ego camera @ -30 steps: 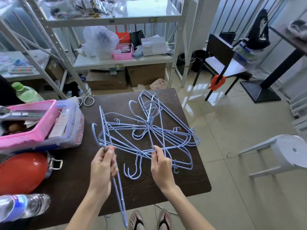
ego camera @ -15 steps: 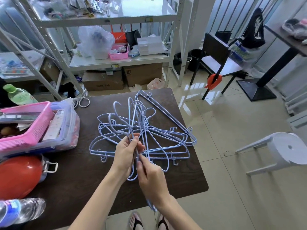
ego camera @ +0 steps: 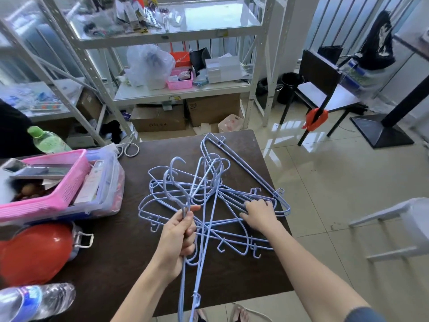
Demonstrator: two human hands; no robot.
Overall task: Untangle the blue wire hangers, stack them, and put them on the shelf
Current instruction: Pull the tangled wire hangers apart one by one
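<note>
A tangle of blue hangers (ego camera: 209,201) lies on the dark surface (ego camera: 130,270), near its right edge. The left hand (ego camera: 180,238) has its grip clamped on wires at the tangle's near side; two long wires run from that fist past the surface's near edge. The right hand (ego camera: 260,214) lies flat on the tangle's right part, fingers spread and hooked over wires, not closed. Left of the tangle sit a pink basket (ego camera: 53,194) in a clear bin, a red round thing (ego camera: 34,252), and a water bottle (ego camera: 34,300) at the near corner. The shelf (ego camera: 176,91) stands beyond the surface, its middle level crowded with a plastic bag, a small pink basket and white boxes. A grey stool (ego camera: 399,228) stands on the floor to the right
</note>
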